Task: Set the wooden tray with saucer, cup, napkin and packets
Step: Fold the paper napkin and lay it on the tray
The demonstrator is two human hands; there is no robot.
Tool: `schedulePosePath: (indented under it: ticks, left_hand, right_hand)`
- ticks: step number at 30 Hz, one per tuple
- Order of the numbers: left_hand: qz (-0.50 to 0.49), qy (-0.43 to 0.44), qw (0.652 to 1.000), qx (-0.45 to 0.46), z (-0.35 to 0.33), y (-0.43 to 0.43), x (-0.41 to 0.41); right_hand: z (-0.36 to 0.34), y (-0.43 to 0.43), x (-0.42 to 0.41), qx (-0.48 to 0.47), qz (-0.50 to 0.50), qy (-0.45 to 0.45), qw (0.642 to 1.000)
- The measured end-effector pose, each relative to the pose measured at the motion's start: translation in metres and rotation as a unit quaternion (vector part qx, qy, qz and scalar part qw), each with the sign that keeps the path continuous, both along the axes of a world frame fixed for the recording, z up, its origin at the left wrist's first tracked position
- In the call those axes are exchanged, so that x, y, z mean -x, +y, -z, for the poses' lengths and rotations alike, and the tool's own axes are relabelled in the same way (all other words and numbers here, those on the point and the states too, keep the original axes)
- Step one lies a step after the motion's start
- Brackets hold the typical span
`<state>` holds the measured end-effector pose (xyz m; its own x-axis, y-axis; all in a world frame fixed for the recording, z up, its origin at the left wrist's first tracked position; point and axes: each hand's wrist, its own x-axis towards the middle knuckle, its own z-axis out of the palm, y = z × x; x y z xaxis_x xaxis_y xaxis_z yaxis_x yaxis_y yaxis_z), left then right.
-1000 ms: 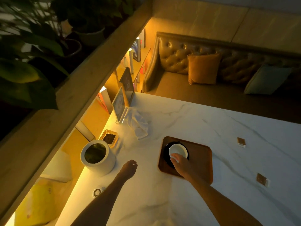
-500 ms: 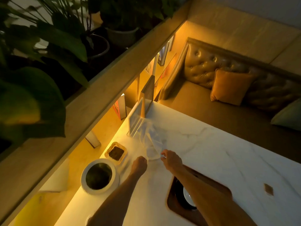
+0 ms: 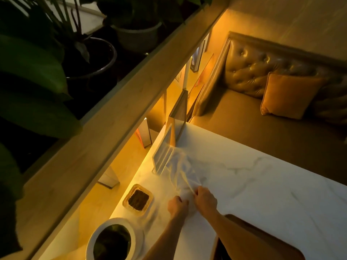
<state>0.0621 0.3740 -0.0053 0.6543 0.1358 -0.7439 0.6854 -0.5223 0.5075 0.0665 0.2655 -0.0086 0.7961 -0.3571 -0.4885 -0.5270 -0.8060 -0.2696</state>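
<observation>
Both hands have closed together on the white napkin (crumpled, on the marble worktop): right hand pinches an edge, left hand curled, grip unclear; wooden tray lies nearer.

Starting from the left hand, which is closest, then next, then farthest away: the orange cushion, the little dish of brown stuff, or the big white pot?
From the left hand:
1. Little dish, just to its left.
2. Big white pot, lower left, near the table's edge.
3. Orange cushion, far off on the sofa.
</observation>
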Motion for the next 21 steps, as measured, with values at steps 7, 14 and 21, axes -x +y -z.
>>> schedulePosePath:
  ticks: [7,14,21]
  left_hand:
    - [-0.096,-0.087,0.987,0.094,-0.023,0.004,0.013]
    - [-0.023,-0.203,0.964,0.173,-0.096,0.005,0.035]
    - [0.079,-0.238,0.931,0.266,-0.221,0.003,0.059]
  right_hand:
    - [-0.016,-0.005,0.027,-0.146,0.116,-0.002,0.983]
    - [-0.087,-0.023,0.075,-0.222,0.233,-0.115,0.940]
    - [-0.217,-0.056,0.125,-0.310,0.192,-0.330,0.871]
